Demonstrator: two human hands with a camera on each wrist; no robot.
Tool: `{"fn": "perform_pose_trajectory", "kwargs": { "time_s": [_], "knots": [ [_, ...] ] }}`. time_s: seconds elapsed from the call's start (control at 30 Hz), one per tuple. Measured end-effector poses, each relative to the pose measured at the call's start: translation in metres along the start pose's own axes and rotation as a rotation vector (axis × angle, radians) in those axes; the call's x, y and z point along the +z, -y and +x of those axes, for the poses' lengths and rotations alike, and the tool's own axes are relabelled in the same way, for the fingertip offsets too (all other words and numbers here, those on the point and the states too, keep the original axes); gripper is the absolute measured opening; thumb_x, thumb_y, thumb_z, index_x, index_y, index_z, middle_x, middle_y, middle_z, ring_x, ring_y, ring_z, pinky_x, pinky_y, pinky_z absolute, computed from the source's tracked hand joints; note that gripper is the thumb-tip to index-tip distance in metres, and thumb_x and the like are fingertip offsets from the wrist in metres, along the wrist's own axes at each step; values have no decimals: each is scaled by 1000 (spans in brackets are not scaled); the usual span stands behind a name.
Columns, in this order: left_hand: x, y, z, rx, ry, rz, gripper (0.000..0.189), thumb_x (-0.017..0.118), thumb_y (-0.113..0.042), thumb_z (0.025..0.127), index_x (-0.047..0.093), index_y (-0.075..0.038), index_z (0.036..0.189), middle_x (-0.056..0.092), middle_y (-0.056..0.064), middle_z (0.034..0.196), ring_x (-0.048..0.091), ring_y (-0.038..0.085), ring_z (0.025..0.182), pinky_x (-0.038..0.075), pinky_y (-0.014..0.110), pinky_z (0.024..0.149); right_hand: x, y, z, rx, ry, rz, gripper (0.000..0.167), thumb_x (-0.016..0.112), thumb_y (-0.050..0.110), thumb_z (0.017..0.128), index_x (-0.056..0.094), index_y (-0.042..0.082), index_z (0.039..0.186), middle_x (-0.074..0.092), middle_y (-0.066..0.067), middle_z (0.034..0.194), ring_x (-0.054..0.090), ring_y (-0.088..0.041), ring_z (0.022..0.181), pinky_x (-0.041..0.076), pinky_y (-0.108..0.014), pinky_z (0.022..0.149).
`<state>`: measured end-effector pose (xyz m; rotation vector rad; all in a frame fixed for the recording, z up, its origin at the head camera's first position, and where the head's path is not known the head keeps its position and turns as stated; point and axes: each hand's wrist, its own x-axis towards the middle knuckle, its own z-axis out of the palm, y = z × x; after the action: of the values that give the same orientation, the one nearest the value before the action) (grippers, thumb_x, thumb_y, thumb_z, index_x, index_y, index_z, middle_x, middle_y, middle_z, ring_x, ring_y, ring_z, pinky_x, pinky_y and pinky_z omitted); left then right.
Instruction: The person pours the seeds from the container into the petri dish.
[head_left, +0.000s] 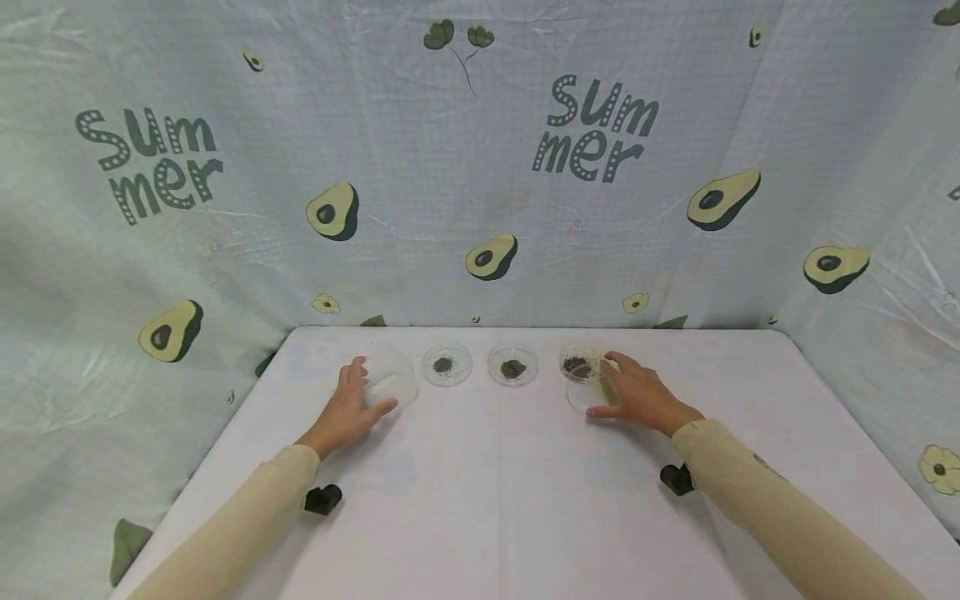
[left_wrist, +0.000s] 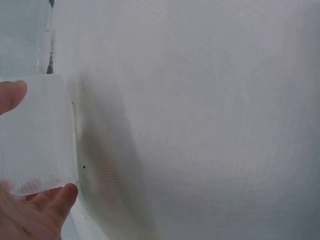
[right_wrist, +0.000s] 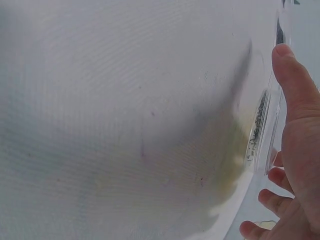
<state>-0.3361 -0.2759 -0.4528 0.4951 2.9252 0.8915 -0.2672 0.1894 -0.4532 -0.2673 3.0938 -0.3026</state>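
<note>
My left hand (head_left: 352, 410) holds a clear plastic container (head_left: 392, 379) at the left of the row. In the left wrist view its walls look straight and translucent (left_wrist: 37, 135), with thumb and fingers on opposite sides. On the right, my right hand (head_left: 641, 396) holds a clear round lid (head_left: 581, 402) between thumb and fingers. Behind that lid, and partly overlapped by it, is a petri dish (head_left: 567, 354) with dark crumbly material; its side shows in the right wrist view (right_wrist: 257, 130). Exactly where the fingers touch the lid is hard to see.
Two more petri dishes, one left of centre (head_left: 447, 380) and one at centre (head_left: 513, 380), hold small heaps of dark crumbs. All stand toward the back of the white table (head_left: 495, 500). A printed cloth (head_left: 420, 150) hangs behind it.
</note>
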Motion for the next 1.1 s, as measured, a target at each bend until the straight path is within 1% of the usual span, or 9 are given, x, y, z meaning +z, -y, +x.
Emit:
{"fn": "perform_pose_trajectory", "kwargs": {
  "time_s": [0.17,0.5,0.87,1.1],
  "knots": [
    [1,1,0,8,-6,2,92,64,-41,91,7,0,150,26,28,140,44,46,126,38,61,104,-1,-2,1,-6,1,13,97,72,57,78,37,-6,144,32,-28,150,32,-47,137,33,-67,104],
    [3,3,0,-3,3,5,93,64,-42,91,5,-1,150,25,27,142,43,46,128,36,61,106,0,-4,8,-16,-16,32,96,71,57,79,37,-5,144,34,-27,148,33,-46,137,34,-66,103],
    [1,3,0,-8,2,5,93,64,-42,90,6,-1,150,25,27,143,42,45,129,36,60,107,2,-4,20,9,3,46,96,69,58,81,34,-3,146,33,-28,149,31,-46,138,33,-68,103],
    [1,3,0,-15,9,2,93,65,-41,90,6,-2,150,25,27,143,42,46,129,36,60,107,1,-6,26,6,10,46,96,69,58,81,34,-4,146,32,-28,150,30,-47,138,32,-69,103]
  ]
}}
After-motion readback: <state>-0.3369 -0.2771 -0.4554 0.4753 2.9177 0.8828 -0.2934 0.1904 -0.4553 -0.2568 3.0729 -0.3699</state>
